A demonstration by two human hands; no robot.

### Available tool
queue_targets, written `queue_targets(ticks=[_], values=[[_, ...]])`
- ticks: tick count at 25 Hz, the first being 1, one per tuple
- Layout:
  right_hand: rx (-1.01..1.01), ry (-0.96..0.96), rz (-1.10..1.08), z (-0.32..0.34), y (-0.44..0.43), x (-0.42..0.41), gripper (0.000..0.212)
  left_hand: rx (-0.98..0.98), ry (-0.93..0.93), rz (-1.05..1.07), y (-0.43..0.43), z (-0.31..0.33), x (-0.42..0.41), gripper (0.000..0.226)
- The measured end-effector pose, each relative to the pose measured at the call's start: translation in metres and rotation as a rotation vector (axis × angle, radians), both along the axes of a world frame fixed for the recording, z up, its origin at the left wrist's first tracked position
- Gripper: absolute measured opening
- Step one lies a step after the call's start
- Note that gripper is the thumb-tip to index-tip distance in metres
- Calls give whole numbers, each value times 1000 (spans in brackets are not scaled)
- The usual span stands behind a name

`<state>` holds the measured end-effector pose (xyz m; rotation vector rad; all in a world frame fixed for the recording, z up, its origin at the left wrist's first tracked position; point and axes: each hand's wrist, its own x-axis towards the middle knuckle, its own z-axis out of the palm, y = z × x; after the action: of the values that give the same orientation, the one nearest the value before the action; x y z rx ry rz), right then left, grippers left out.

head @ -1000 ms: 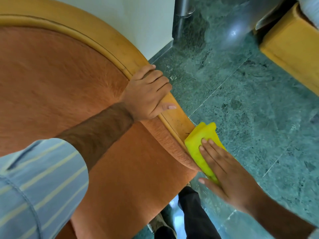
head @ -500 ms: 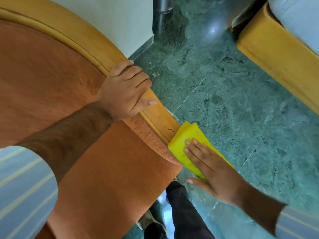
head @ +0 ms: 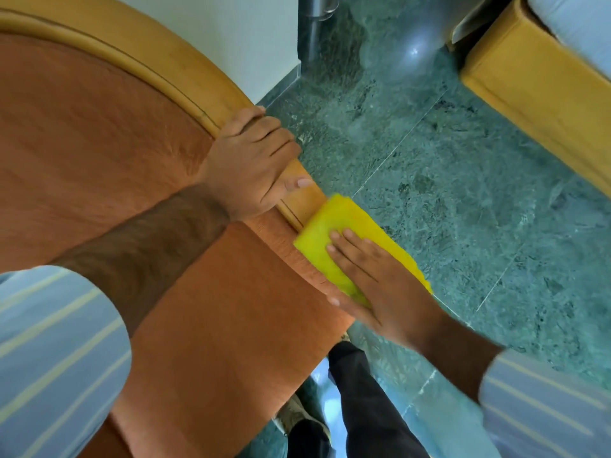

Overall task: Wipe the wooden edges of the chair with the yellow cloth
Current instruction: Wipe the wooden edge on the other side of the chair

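The chair's curved wooden edge point(head: 158, 61) arcs from the upper left down to the middle, framing orange upholstery point(head: 82, 143). My left hand point(head: 251, 166) grips the wooden rim from above, fingers curled over its outer side. Just below it, the folded yellow cloth point(head: 334, 226) lies over the lower end of the wooden rim. My right hand point(head: 373, 279) presses flat on the cloth, fingers together, and hides its lower part.
Green marble floor point(head: 463, 193) spreads to the right. A white wall point(head: 238, 34) and a metal post point(head: 314, 28) stand behind the chair. Another wooden furniture piece point(head: 535, 90) with a pale cushion sits at the upper right. My dark trouser leg point(head: 367, 408) is below.
My right hand has slid the yellow cloth up the rim toward my left hand, so the cloth covers more of the wood. The left hand keeps its grip.
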<state>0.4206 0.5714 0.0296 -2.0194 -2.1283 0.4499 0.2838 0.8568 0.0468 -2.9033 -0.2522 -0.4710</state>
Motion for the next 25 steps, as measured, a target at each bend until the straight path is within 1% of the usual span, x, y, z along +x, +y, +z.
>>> queue_targets(ticks=[2,3,5,7,9,10,12,15,17,21,23,25], values=[[15,-30,37,5,-35,8,69,-7,35,16,-1,4,-2,66],[10,-44,41,7,-36,9,68,-7,51,35,-2,5,-2,68],[6,-47,-8,6,-2,2,68,1,48,77,-3,3,-1,69],[33,-39,-65,4,47,-15,70,-1,6,57,-3,2,1,65],[73,-25,-71,0,68,-18,71,-6,-15,40,-1,0,3,61],[80,-15,-58,-3,63,-16,71,3,-14,43,2,-1,0,60],[45,-18,-66,-4,18,-7,68,-5,7,33,1,-1,-2,60],[11,-14,-55,2,-40,5,68,-8,56,62,-3,6,1,65],[7,-24,-53,2,-27,6,69,-3,61,106,-6,7,0,67],[66,-24,-55,-1,51,-10,70,4,43,101,-7,7,5,66],[65,4,-52,-7,44,-7,70,0,65,92,-4,6,2,65],[23,22,-56,-9,-5,2,66,-5,119,97,-5,7,2,68]])
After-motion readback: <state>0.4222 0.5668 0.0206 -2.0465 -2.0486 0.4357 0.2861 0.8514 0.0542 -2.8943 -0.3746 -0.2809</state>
